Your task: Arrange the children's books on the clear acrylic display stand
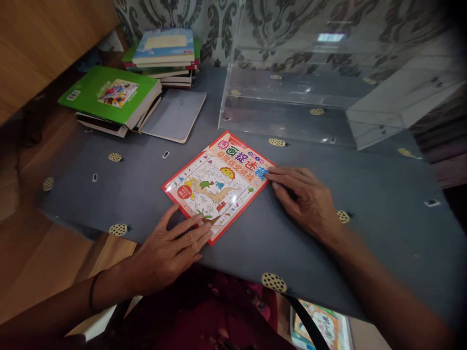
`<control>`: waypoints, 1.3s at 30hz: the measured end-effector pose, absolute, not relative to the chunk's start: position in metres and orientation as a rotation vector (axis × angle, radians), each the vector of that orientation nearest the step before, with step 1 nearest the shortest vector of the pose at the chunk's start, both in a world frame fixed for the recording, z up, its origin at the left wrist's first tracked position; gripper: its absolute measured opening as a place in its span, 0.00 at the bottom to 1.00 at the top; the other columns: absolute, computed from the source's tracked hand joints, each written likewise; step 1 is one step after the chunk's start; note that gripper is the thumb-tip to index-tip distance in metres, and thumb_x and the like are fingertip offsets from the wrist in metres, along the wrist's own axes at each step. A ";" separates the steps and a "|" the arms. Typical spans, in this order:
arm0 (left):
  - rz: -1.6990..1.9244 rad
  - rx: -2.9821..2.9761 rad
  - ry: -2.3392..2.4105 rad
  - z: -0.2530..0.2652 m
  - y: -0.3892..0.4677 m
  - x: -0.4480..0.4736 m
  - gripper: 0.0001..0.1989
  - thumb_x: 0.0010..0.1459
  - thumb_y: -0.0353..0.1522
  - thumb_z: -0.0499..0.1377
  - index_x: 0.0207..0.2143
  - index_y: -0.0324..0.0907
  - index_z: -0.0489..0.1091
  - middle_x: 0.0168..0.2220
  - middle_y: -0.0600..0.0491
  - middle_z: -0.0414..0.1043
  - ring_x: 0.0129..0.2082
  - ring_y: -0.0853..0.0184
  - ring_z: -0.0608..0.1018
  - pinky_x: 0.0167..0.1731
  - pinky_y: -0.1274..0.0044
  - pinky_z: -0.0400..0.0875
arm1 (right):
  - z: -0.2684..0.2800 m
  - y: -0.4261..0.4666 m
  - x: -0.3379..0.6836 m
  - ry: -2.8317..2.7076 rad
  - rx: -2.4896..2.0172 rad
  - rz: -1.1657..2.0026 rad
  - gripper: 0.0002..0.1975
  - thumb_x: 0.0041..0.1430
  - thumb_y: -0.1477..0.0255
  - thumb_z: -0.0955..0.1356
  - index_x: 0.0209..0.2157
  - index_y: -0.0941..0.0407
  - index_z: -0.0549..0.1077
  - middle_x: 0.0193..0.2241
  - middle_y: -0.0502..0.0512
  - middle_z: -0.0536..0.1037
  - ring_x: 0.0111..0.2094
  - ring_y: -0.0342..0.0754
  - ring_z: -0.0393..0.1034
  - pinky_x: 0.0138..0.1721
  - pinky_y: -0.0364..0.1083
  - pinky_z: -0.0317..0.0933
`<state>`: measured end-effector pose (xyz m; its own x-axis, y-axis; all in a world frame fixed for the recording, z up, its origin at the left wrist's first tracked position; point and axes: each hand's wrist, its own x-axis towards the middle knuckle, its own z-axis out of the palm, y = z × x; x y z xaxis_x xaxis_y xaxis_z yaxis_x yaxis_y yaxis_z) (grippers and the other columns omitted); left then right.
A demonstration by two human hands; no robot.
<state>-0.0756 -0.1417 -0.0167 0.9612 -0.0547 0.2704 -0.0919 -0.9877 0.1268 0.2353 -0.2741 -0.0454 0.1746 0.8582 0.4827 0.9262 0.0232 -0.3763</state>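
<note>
A red-bordered children's picture book [222, 189] with a colourful cartoon cover lies closed and turned at an angle on the table. My left hand [175, 243] rests on its lower left corner, fingers stretched out over the cover. At the book's right corner is my right hand [304, 199], its fingertips touching the cover edge, fingers extended and close together, thumb beside the edge. Neither hand lifts the book; it lies flat.
A clear acrylic shelf box [292, 112] stands at the back right. Stacked books [164, 53], a green book [113, 95] and a grey notebook [177, 114] lie at the back left. The pineapple-print tablecloth [142, 194] covers the table. Below its front edge sits a bin of books [321, 323].
</note>
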 end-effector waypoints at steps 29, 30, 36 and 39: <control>0.437 2.973 -0.109 -0.012 -0.152 -0.076 0.17 0.66 0.26 0.55 0.56 0.29 0.69 0.56 0.43 0.75 0.61 0.58 0.71 0.68 0.60 0.52 | -0.046 -0.274 0.234 -1.657 -1.858 -0.133 0.12 0.66 0.74 0.65 0.47 0.55 0.78 0.47 0.62 0.82 0.47 0.57 0.77 0.48 0.61 0.71; 0.421 2.950 -0.167 -0.011 -0.157 -0.075 0.17 0.66 0.27 0.55 0.55 0.30 0.69 0.56 0.43 0.75 0.61 0.58 0.70 0.68 0.60 0.51 | -0.046 -0.274 0.235 -1.650 -1.858 -0.133 0.12 0.66 0.73 0.65 0.47 0.55 0.78 0.47 0.62 0.82 0.47 0.58 0.77 0.49 0.61 0.71; 0.446 2.942 -0.025 -0.004 -0.123 -0.062 0.17 0.70 0.29 0.50 0.59 0.36 0.65 0.57 0.44 0.73 0.60 0.62 0.71 0.63 0.63 0.62 | -0.045 -0.274 0.236 -1.629 -1.859 -0.094 0.13 0.66 0.73 0.64 0.47 0.53 0.78 0.47 0.60 0.82 0.48 0.57 0.76 0.49 0.61 0.71; 0.374 3.055 0.349 -0.005 -0.092 -0.052 0.26 0.69 0.43 0.51 0.62 0.36 0.62 0.61 0.37 0.67 0.59 0.52 0.71 0.55 0.58 0.68 | -0.044 -0.274 0.237 -1.636 -1.851 -0.086 0.14 0.66 0.73 0.63 0.47 0.52 0.78 0.47 0.60 0.82 0.48 0.57 0.76 0.48 0.62 0.71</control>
